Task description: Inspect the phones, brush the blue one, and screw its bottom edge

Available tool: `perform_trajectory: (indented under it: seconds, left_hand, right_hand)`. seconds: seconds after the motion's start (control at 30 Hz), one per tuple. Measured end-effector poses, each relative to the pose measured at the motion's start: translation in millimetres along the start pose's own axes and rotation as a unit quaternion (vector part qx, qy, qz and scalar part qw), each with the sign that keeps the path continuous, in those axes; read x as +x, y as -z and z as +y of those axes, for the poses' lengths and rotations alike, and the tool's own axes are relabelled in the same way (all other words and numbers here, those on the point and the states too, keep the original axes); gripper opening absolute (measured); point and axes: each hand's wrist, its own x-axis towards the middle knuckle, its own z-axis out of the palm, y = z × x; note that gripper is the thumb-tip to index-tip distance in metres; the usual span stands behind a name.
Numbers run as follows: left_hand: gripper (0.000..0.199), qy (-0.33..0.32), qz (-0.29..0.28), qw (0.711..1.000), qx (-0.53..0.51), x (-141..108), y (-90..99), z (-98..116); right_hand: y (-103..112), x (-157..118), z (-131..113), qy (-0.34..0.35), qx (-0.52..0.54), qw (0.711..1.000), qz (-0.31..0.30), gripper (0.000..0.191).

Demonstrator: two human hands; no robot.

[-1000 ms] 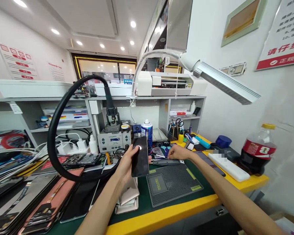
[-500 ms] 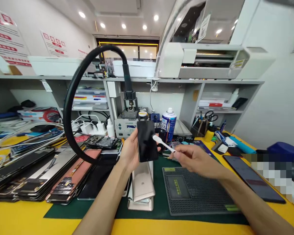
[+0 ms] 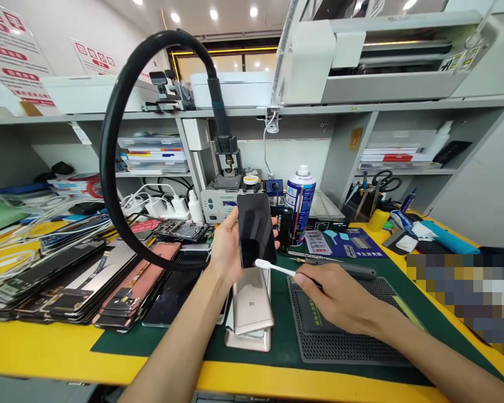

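Observation:
A black smartphone (image 3: 255,229) stands tilted up in my left hand (image 3: 227,246), whose fingers wrap round its sides, its dark screen facing me. My right hand (image 3: 336,296) pinches the thin handle of a white swab (image 3: 277,268). The swab's thick white tip lies over the phone's lower edge; whether it touches the glass I cannot tell. Below the phone, a gold phone back (image 3: 252,308) rests on a second gold one on the green mat (image 3: 277,347). Under my right hand lies a dark perforated pad (image 3: 319,347).
Stacks of phone screens (image 3: 130,285) line the left side. A black hose (image 3: 109,145) arches up from a grey machine (image 3: 218,201). Behind my hands stand a blue spray can (image 3: 300,207) and, farther right, a holder with scissors (image 3: 386,182). A dark-handled tool (image 3: 348,268) lies above the pad.
The swab tip has moved from the upper right of the phone's screen down to its lower edge. My right hand has come lower. The whole view has shifted slightly.

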Motion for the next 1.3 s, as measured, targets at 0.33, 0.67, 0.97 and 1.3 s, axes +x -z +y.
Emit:
perform_trajectory:
  seconds: [0.33,0.67,0.97,1.3]
  left_hand:
    - [0.059,0.011,0.001,1.0,-0.003,0.9,-2.5,-3.9]
    - [0.059,-0.005,-0.003,1.0,0.01,2.5,1.2,-4.2]
    - [0.06,0.033,0.005,0.999,-0.001,2.2,-1.9,-3.8]
    - [0.06,0.054,0.01,0.998,-0.008,2.7,-1.7,-5.9]
  right_hand:
    - [-2.9,3.2,2.6,-0.003,-0.038,0.999,0.009,0.036]
    - [-3.7,2.9,2.9,0.002,-0.041,0.999,0.032,0.033]
    - [-8.2,4.2,2.7,0.032,-0.055,0.998,0.03,0.031]
    - [-14.0,6.4,-1.3,0.031,-0.043,0.998,0.045,0.033]
